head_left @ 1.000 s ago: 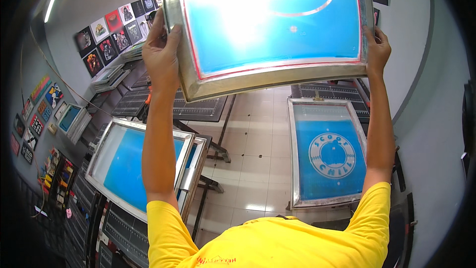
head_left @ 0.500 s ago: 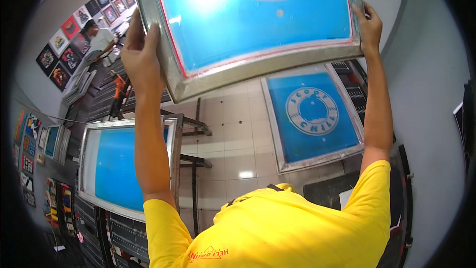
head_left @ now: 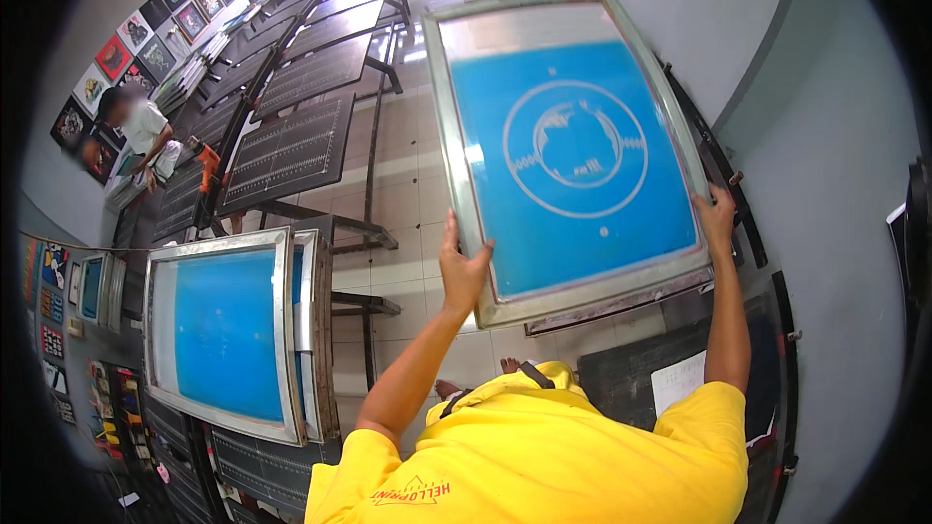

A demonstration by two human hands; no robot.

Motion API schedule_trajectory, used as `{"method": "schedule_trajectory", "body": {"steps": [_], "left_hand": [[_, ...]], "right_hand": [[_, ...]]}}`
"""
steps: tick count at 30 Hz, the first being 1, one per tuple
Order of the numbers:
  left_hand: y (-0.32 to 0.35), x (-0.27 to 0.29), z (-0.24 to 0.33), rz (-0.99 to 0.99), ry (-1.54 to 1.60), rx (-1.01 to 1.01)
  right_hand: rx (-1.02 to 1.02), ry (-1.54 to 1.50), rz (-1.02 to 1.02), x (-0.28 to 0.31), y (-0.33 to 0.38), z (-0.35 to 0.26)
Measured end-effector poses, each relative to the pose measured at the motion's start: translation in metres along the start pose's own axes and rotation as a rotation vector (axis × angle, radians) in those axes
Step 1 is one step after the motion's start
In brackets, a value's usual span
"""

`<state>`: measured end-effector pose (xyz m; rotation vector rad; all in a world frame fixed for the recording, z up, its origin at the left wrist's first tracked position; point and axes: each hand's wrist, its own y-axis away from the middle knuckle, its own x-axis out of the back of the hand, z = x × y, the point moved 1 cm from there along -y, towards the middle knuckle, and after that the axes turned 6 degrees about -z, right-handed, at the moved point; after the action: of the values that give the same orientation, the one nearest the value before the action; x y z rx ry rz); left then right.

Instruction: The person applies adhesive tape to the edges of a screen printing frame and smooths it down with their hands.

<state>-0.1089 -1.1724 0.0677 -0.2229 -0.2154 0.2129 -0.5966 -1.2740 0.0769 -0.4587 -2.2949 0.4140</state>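
Observation:
A screen-printing screen (head_left: 621, 252) with a metal frame and blue mesh is held between my two hands, a round ring design showing on it. My left hand (head_left: 464, 270) grips the frame's left side near the lower corner, thumb on the front face. Gripping the right side, my right hand (head_left: 716, 218) has its thumb at the inner edge. Below the near edge of this screen, a strip of another frame (head_left: 621, 309) peeks out; the rest of it is hidden. I cannot tell whether the two touch.
More blue screens (head_left: 228, 330) stand at my left by a dark rack. Long rows of black printing boards (head_left: 291, 150) run away from me, with an orange heat gun (head_left: 206, 165) beside them. A person (head_left: 146, 131) works at far left. Papers (head_left: 680, 380) lie on the dark right-hand surface.
The raised screen has come down and tilted flatter, over the one lying at right, now mostly covered. Both my hands have lowered with it, the left also moving right.

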Motion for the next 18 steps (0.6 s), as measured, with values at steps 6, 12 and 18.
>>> {"method": "schedule_trajectory", "body": {"steps": [6, 12, 18], "left_hand": [[0.033, -0.039, -0.059, -0.066, -0.014, 0.147], [0.044, -0.062, -0.065, -0.069, -0.028, 0.215], [0.049, -0.073, -0.093, -0.020, 0.000, 0.171]], "right_hand": [[-0.096, 0.156, -0.105, -0.002, 0.049, 0.049], [-0.136, 0.159, -0.141, -0.009, 0.055, 0.090], [-0.109, 0.120, -0.215, -0.017, 0.044, 0.138]]}}
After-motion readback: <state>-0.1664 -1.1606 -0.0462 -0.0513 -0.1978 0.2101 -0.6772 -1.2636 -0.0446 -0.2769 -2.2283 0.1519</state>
